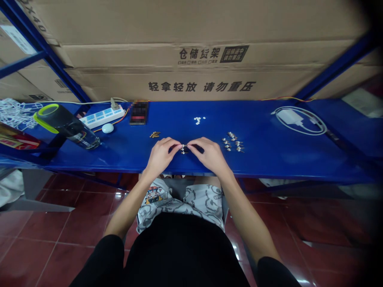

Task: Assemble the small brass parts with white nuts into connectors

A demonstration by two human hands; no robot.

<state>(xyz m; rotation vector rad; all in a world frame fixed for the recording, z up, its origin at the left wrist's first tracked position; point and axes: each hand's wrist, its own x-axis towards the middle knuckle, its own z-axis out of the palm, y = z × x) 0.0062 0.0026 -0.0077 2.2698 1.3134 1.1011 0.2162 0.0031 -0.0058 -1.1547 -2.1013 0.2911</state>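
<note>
Above the blue table my left hand and my right hand face each other, fingertips pinched close together. Between them they hold a small screw-like part, thin and dark with a white piece on it; its details are too small to make out. Just below the fingertips lie similar white-and-dark parts. Left of centre sits a little pile of brass-coloured pins or screws. Several small white pieces lie farther back. To the right of my right hand are several white-headed parts with thin shafts.
On the blue table stand a dark bottle with a green loop, a power strip, a white rounded object and a dark box. A white charger and cable lie right. Cardboard walls the back.
</note>
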